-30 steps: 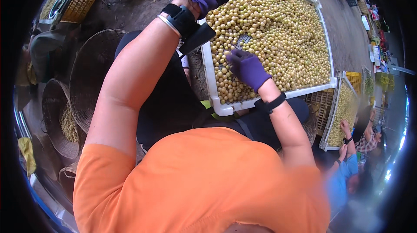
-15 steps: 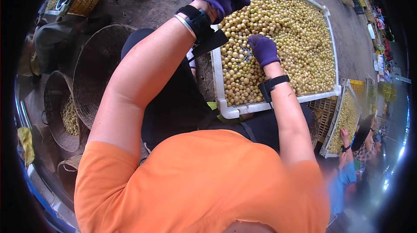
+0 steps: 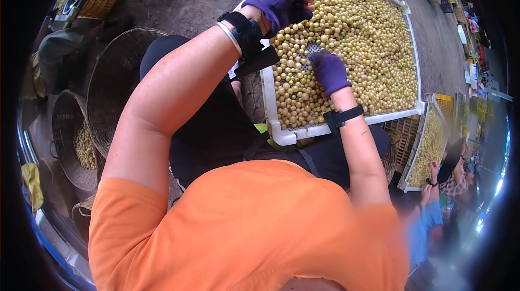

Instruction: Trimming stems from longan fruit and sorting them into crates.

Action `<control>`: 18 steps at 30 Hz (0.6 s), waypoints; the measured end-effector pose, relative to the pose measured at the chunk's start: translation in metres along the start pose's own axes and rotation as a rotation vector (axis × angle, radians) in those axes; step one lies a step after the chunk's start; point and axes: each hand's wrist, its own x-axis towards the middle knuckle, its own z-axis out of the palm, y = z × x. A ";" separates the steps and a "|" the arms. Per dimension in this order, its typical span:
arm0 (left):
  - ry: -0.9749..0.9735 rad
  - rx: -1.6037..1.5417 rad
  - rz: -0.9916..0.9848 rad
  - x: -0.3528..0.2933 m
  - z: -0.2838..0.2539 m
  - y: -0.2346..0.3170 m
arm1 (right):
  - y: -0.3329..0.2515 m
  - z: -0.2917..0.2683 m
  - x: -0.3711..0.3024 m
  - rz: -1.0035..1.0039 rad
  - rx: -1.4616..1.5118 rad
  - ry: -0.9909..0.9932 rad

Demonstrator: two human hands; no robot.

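Only one small patch (image 3: 312, 47) of the upper-centre tray (image 3: 269, 90) is bared amid round fruits (image 3: 374, 47), left hand (image 3: 284, 5) and right hand (image 3: 329, 71) curled, contents hidden.

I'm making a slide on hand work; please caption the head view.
Purple-gloved left hand and right hand at a white tray of small, round, yellowish fruit.

Left hand (image 3: 283, 6) high, fingers (image 3: 308, 4) curled, forearm (image 3: 203, 58) aslant; right hand (image 3: 330, 72) lower and nearer the body.

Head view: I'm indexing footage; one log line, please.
left purple gloved hand: above small round yellowish fruits; right purple gloved hand: over fruits; grips: unclear; white rectangular tray: perforated base partly bare
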 end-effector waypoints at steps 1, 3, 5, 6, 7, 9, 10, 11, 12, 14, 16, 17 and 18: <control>-0.002 -0.097 -0.024 -0.001 0.001 -0.003 | -0.002 0.002 -0.002 0.025 -0.012 0.001; 0.039 0.099 0.045 -0.003 0.004 -0.008 | -0.007 0.006 -0.003 0.069 -0.039 0.024; 0.070 -0.021 -0.022 -0.007 0.004 -0.010 | -0.011 0.009 0.002 0.063 -0.074 0.035; 0.063 0.088 0.006 -0.006 0.004 -0.010 | -0.012 0.010 0.005 0.082 -0.109 0.019; 0.044 0.191 0.044 -0.005 0.004 -0.009 | -0.014 0.011 0.007 0.064 -0.118 0.004; 0.025 0.288 0.081 -0.001 0.001 -0.011 | -0.015 0.011 0.012 0.037 -0.145 -0.036; 0.027 0.281 0.081 0.001 -0.002 -0.013 | -0.015 0.010 0.012 0.042 -0.140 -0.050; 0.019 0.264 0.075 0.004 -0.005 -0.016 | -0.016 0.010 0.012 0.060 -0.137 -0.048; 0.010 0.247 0.069 0.008 -0.009 -0.019 | -0.016 0.011 0.011 0.060 -0.123 -0.039; -0.028 0.230 0.046 0.015 -0.018 -0.027 | -0.018 0.012 0.009 0.082 -0.111 0.003; -0.122 0.405 0.229 0.017 -0.029 -0.040 | -0.021 0.012 0.008 0.130 -0.112 0.075; -0.187 0.579 0.431 0.014 -0.034 -0.047 | -0.022 0.011 0.008 0.137 -0.095 0.086; -0.199 0.615 0.444 0.016 -0.037 -0.050 | -0.023 0.008 0.010 0.145 -0.078 0.097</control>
